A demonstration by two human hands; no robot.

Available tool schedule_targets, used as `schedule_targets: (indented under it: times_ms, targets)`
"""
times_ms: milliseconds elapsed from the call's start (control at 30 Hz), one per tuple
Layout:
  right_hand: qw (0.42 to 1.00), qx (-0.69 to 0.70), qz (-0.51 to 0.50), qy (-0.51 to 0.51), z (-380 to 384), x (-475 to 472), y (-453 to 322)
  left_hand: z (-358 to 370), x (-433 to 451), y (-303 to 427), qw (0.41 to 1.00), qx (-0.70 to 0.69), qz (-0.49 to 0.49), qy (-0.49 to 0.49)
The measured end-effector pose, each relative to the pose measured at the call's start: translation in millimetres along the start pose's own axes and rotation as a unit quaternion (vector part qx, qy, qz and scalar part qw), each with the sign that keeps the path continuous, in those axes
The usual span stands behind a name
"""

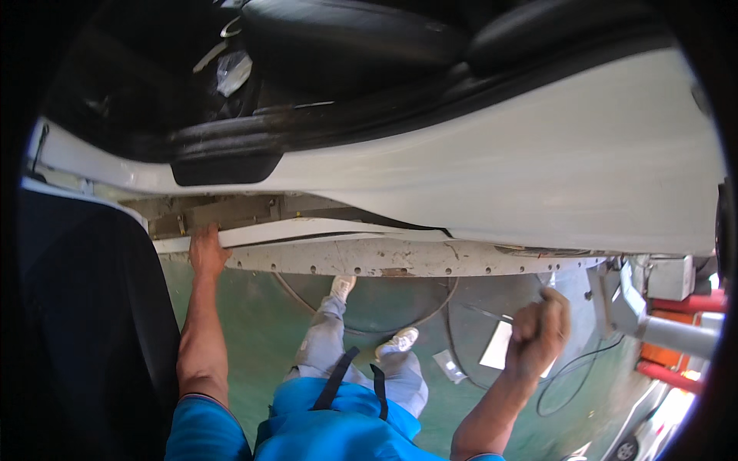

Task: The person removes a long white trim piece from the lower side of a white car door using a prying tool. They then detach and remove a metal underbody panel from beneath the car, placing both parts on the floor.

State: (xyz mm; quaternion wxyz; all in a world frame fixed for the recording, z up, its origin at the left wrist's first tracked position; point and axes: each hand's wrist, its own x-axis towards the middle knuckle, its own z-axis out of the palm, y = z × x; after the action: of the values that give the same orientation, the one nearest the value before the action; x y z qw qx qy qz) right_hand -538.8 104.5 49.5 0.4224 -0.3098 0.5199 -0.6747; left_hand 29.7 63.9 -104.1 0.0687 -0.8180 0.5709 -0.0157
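Observation:
My left hand [209,249] is on a long white side-skirt panel [277,231], with its fingers hooked over the upper edge. This panel stands away from the white car body [519,167] along the sill, leaving a gap that shows dirty metal and small clips [271,206]. Toward the right, the panel's end meets the body near the rear wheel arch. My right hand [539,328] is raised off to the right, closed as a fist and blurred. From it a thin metal tool [489,312] points left; its handle is hidden in the fist.
An open car door [86,311] stands at my left. Above are the door opening and a black seat [346,52]. A steel lift platform [415,258] with holes runs below the sill. Cables [450,334], paper [496,346] and a plastic bag [450,366] lie on the green floor.

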Motion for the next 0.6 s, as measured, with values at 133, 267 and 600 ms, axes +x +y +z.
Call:
schedule_targets:
  times_ms: [133,267,600]
  targets:
    - [0.961,0.143,-0.156,-0.176,43,4,-47,14,-6,-3,0.999,-0.015,0.028,0.041]
    - [0.962,0.037,-0.188,-0.195,101,18,-51,18,-1,-6,0.999,-0.026,0.023,0.040]
    - [0.915,-0.192,-0.226,-0.274,164,14,-27,6,-8,2,0.994,-0.085,0.011,0.064]
